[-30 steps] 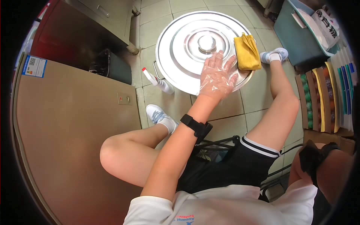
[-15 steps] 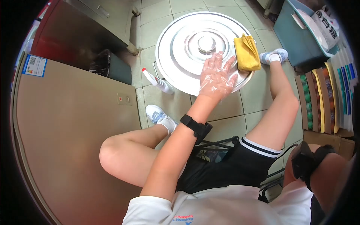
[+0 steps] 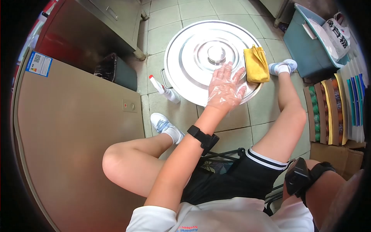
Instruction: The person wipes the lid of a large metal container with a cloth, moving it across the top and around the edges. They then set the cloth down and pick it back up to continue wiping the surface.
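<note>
My left hand (image 3: 225, 88), in a clear plastic glove, rests palm down with fingers spread on the near part of a large round metal lid (image 3: 185, 63). Its fingertips lie just below the lid's round knob (image 3: 216, 53). Beside them, on the lid's right side, sits a folded yellow cloth (image 3: 256, 65). A white spray bottle with a red tip (image 3: 170, 94) stands on the floor by the lid's left handle. My right arm, with a black strapped device (image 3: 299, 177), shows at the lower right, but its hand is out of view.
A cabinet (image 3: 77, 127) fills the left side, with a dark bin (image 3: 125, 74) behind it. At the right are a blue-grey tub (image 3: 305, 50) holding a printed bag, and upright packs (image 3: 328, 112) above a cardboard box (image 3: 336, 156). My legs flank the tiled floor.
The camera view has tilted slightly, so the lid and cloth appear a little lower. My left hand stays spread on the lid. My right arm and its device have shifted left and down.
</note>
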Available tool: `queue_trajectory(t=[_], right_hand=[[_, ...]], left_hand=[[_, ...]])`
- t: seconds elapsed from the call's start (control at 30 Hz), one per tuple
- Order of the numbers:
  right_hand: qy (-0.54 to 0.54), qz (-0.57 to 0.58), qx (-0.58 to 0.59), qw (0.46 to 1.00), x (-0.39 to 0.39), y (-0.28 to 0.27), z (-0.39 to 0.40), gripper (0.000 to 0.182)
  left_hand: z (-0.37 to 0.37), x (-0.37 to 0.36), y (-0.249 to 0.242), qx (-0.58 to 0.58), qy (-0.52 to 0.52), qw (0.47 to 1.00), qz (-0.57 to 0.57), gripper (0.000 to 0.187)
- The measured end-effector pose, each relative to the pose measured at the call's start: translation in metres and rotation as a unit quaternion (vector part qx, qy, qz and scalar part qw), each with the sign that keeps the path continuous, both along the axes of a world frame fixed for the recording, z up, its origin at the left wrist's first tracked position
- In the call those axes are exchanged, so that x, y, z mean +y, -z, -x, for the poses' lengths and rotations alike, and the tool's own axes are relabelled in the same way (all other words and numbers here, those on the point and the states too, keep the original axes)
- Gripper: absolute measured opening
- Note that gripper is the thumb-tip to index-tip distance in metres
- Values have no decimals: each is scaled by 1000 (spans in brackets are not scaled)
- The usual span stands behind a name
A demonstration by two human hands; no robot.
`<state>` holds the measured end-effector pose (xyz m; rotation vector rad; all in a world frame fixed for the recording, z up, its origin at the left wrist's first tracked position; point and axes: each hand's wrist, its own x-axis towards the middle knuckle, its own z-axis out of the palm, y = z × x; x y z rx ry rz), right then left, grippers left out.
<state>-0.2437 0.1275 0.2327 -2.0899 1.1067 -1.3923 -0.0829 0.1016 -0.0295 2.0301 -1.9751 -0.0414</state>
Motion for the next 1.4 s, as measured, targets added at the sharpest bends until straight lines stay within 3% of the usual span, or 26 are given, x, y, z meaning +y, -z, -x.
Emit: queue_trajectory(t=[1.4], right_hand=[[25,9,14,1000,-14,-2,4,36]], left_hand=[[-1,0,0,27,6,998,61,57]])
